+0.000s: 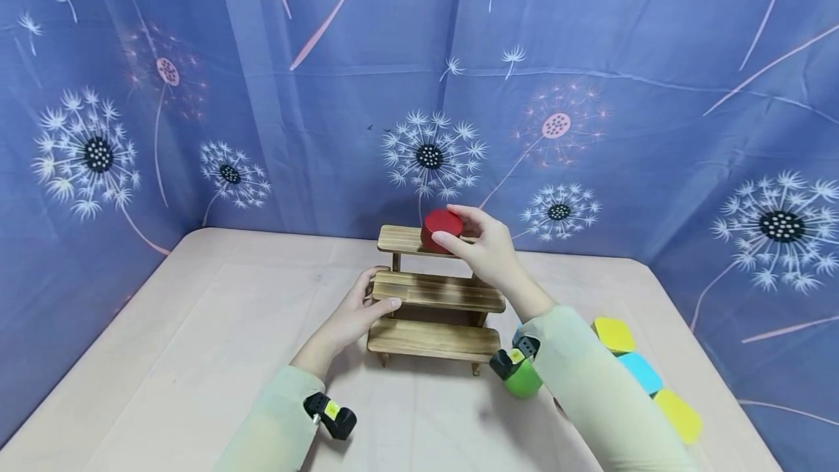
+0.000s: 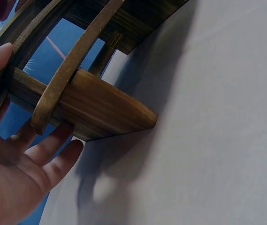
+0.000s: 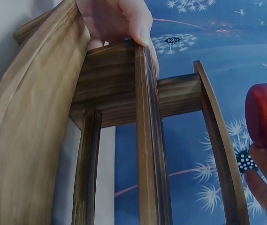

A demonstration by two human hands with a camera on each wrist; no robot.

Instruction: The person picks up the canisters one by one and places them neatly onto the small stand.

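A three-tier wooden display stand (image 1: pixel 434 337) stands on the pale cloth, its steps facing me. My right hand (image 1: pixel 493 248) pinches a red cylinder (image 1: pixel 440 223) between thumb and fingers at the top tier; in the right wrist view the cylinder (image 3: pixel 263 115) appears off to the side of the top board. At the stand's left end, my left hand (image 1: pixel 354 317) grips the middle tier, thumb over its front edge. The left wrist view shows the other fingers (image 2: pixel 53 145) behind the side panel (image 2: pixel 107 108).
Right of the stand lies a green object (image 1: pixel 522 379), partly covered by the right wrist camera. Farther right, a yellow block (image 1: pixel 614 335), a light blue block (image 1: pixel 641 372) and another yellow block (image 1: pixel 679 416) form a row beside the right sleeve. A blue dandelion-print curtain (image 1: pixel 314 166) hangs behind.
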